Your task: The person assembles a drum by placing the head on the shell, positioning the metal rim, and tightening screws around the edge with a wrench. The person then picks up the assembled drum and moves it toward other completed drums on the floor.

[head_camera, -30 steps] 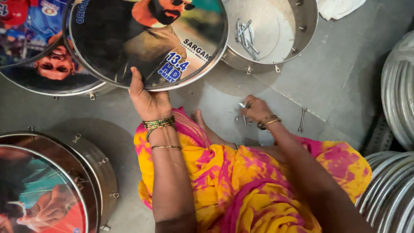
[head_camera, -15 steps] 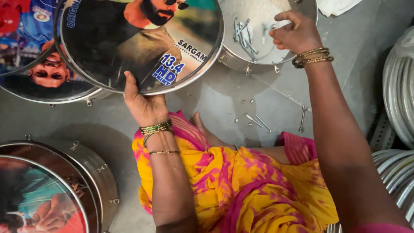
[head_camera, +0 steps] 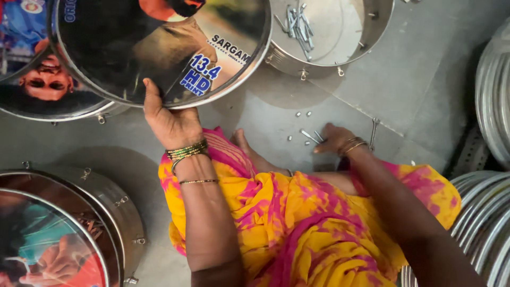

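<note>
Now the right hand [head_camera: 332,141] has come down from the steel bowl [head_camera: 378,26], pinching bolts [head_camera: 309,136] on the floor [head_camera: 425,90]; the left hand [head_camera: 170,123] stays clamped on the printed drum [head_camera: 159,48].

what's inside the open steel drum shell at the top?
Inside the open steel drum shell, a loose pile of long metal bolts lies on its pale bottom. The printed drum head held by the left hand covers its left edge.

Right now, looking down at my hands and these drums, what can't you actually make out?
- Left hand: fingers hidden behind the printed drum head; head view.
- Right hand: fingers curl over the small metal bolts, so any hold is unclear.
- Metal rings: cut off by the right edge.
</note>
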